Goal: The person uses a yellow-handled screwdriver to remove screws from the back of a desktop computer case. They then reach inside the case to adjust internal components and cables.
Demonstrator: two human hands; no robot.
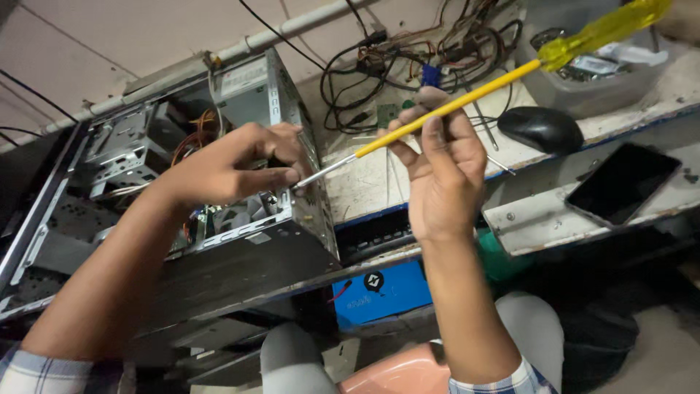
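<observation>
Right hand (pixel 441 171) closed around the yellow shaft of a long screwdriver (pixel 510 73), handle up beyond the fingers, metal tip down at the left fingertips. Left hand (pixel 233 164) pinched narrow at that tip, against the open computer case (pixel 240 248) edge; anything pinched too small to tell.

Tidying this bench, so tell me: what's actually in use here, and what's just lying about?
In use: long yellow-handled screwdriver in right hand; open grey metal computer case under left hand.

Lying about: black computer mouse; black flat phone; tangled black cables; grey plastic tub.
</observation>
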